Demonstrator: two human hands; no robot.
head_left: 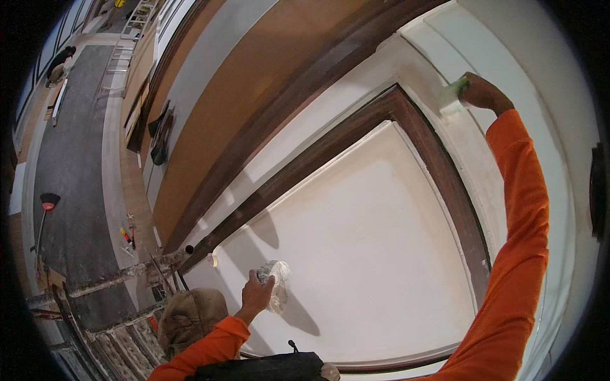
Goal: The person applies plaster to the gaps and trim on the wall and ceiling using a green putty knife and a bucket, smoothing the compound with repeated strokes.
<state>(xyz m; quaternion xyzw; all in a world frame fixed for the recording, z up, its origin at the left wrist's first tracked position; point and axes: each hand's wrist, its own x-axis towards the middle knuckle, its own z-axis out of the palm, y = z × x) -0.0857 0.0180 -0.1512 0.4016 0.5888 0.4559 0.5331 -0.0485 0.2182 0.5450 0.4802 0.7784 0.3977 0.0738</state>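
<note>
**Stretches wide across a framed white panel, green pad in one hand, clear bag in the other**

Head view: Reaches to the upper right with the right hand [483, 94], fingers curled shut round a pale green pad [452, 96] and partly hiding it. Appears to hold the pad against the pale moulding [469, 143], just outside the corner of the dark brown frame [433, 152].

Grips a crumpled clear plastic bag [278, 289] in the left hand [256, 295], at lower centre, with thumb and fingers partly bent round its left side. Keeps the two hands well apart. Holds the bag in front of the white panel [375, 235], inside the frame, casting a shadow to the lower right; cannot tell whether touching the panel.

Has broad bare room on the panel between the hands. Has less around the pad, hemmed in between the frame's outer edge and the stepped white trim [527, 89] to the right. Meets a tighter limit at lower left too, with the frame's long side and stained scaffold bars [121, 279] near the bag. Opens past the bars onto a long grey floor strip [73, 171], with a broom [48, 202] at its near left edge and another person [60, 66] bent low at the far end.
</note>
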